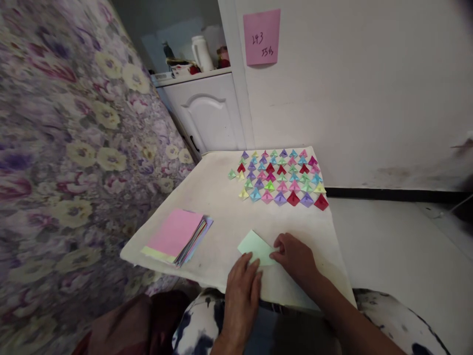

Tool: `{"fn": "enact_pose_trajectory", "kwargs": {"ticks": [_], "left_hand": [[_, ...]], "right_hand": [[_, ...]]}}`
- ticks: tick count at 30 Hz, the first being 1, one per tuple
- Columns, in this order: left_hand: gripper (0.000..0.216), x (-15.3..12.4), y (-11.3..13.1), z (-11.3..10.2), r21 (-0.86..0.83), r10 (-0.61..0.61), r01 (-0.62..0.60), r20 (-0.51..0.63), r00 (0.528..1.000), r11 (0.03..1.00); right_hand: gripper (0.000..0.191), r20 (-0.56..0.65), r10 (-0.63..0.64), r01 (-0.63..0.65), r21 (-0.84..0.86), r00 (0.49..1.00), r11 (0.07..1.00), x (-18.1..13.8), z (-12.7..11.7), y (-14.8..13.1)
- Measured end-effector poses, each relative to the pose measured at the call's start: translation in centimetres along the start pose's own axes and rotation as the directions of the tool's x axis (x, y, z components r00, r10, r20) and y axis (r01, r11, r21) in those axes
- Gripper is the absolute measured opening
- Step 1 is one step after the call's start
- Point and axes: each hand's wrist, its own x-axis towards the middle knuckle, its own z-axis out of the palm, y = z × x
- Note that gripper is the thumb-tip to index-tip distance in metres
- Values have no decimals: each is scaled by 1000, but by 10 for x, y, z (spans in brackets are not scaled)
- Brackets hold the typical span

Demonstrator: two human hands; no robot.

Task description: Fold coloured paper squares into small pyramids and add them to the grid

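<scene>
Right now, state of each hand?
Left hand: open, resting on the green paper.
Right hand: curled at the paper's right edge; can't tell whether it's pinching.

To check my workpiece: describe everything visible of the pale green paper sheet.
The pale green, angular paper sheet looks thin and plain. It lies on the flat, cream-coloured tabletop, one corner pointing away from the person. The left hand touches its near side; the right hand is at its right end. Any fold cannot be made out.

Pink sheet (261, 37) on wall (354, 84): handwritten "243"; second line below not clearly legible.
</scene>
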Motion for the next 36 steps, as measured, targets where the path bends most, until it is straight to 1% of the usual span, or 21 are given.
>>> {"fn": "enact_pose_trajectory", "kwargs": {"ticks": [3, 5, 7, 8, 9, 10, 12, 15, 18, 21, 22, 23, 25, 26, 27, 28, 29, 32, 33, 34, 36], "left_hand": [[40, 13, -6, -1, -61, -157, 152, -95, 983, 987], [44, 28, -11, -3, -72, -231, 224, -105, 967, 972], [45, 44, -16, -4, -85, -312, 307, -52, 949, 948], [42, 52, -19, -5, -99, -359, 357, -11, 933, 929], [38, 59, -22, -6, -125, -398, 402, 54, 916, 907], [31, 65, -25, -8, -141, -402, 413, 99, 910, 900], [20, 74, -31, -11, -174, -394, 417, 154, 906, 892], [18, 78, -34, -15, -240, -381, 416, 178, 907, 877], [26, 73, -29, -15, -324, -387, 424, 174, 905, 846], [47, 63, -19, -8, -421, -423, 454, 172, 890, 785], [52, 59, -16, -5, -472, -446, 471, 172, 878, 745], [54, 56, -13, -2, -601, -496, 499, 188, 848, 625], [55, 50, -8, 3, -741, -540, 508, 233, 809, 440], [54, 49, -6, 4, -786, -540, 503, 264, 799, 360], [52, 48, -4, 5, -809, -525, 497, 288, 801, 314], [50, 48, -3, 5, -819, -503, 493, 306, 808, 294], [48, 48, -1, 5, -818, -482, 493, 317, 817, 297], [45, 50, 2, 4, -775, -467, 512, 321, 824, 372], [45, 51, 3, 4, -769, -465, 515, 324, 824, 378], [46, 52, 3, 4, -779, -455, 511, 331, 827, 362], [48, 55, 3, 4, -831, -406, 487, 361, 839, 268]], "right_hand": [[20, 12, 30, -30, 10, 999, 999, 1, 0, 1], [21, 16, 39, -40, 15, 999, 999, 1, 0, 0], [21, 18, 44, -44, 21, 999, 999, 0, 0, 0], [21, 18, 45, -46, 24, 999, 999, 1, 0, 0], [22, 19, 46, -47, 27, 999, 999, 1, 0, -1], [22, 21, 47, -47, 31, 999, 998, 1, 1, -1], [22, 23, 46, -47, 38, 999, 998, 2, 1, -1], [23, 27, 34, -35, 56, 999, 998, 3, 0, -2], [22, 39, 15, -18, 78, 999, 997, 4, -2, -4], [21, 51, 9, -14, 92, 999, 996, 5, -2, -5], [22, 53, 9, -14, 95, 999, 995, 6, -2, -5], [22, 54, 8, -13, 98, 998, 995, 6, -2, -5], [23, 57, 3, -9, 106, 998, 994, 7, -1, -5], [23, 58, 0, -7, 112, 998, 994, 7, -1, -5], [23, 61, -2, -5, 119, 998, 993, 7, 0, -4], [24, 63, -4, -4, 126, 998, 992, 7, 0, -4], [24, 67, -6, -3, 135, 998, 991, 8, 0, -4], [27, 74, -8, -5, 173, 997, 985, 9, 1, -3], [28, 74, -7, -7, 190, 997, 982, 9, 1, -2], [29, 76, -5, -11, 209, 997, 978, 10, 1, -2], [30, 83, 3, -24, 258, 997, 966, 11, 0, -1]]}}
